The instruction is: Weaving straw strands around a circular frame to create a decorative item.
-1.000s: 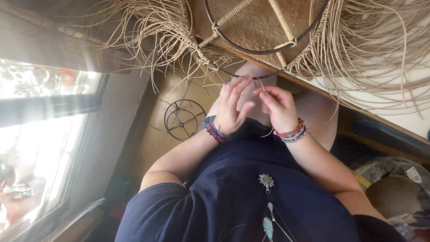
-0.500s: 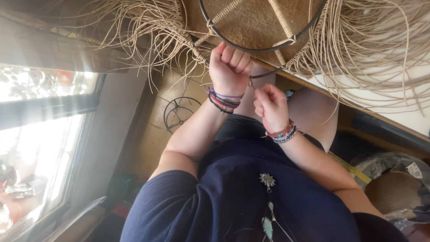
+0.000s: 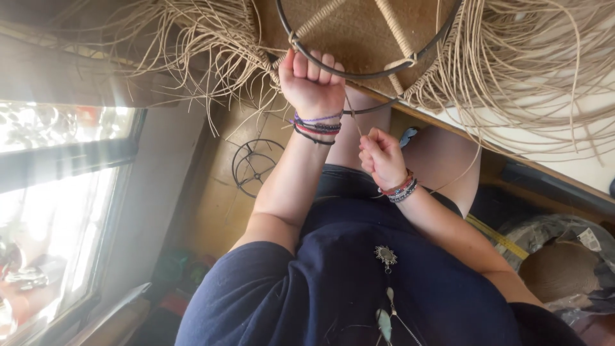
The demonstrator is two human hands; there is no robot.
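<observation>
The wire ring [image 3: 359, 70] is dark, almost black, and its spokes [image 3: 394, 29] are wrapped in pale tan cord. The loose strands [image 3: 525, 70] are a straw beige. The shirt [image 3: 359, 288] is plain navy with a silver pendant [image 3: 385, 255]. The left wrist's bracelets [image 3: 315, 126] are purple, red and black; the right wrist's bracelets [image 3: 400, 188] are red, black and grey-blue. The tape measure [image 3: 496, 236] is yellow.

1. It looked like a craft workshop: heaps of pale raffia strands [image 3: 512, 70] lay over a worktable [image 3: 576, 163].
2. A wire ring frame [image 3: 368, 64] hung there; another [image 3: 253, 168] lay on the floor.
3. A yellow tape measure [image 3: 496, 236], perhaps, sat nearby.
</observation>
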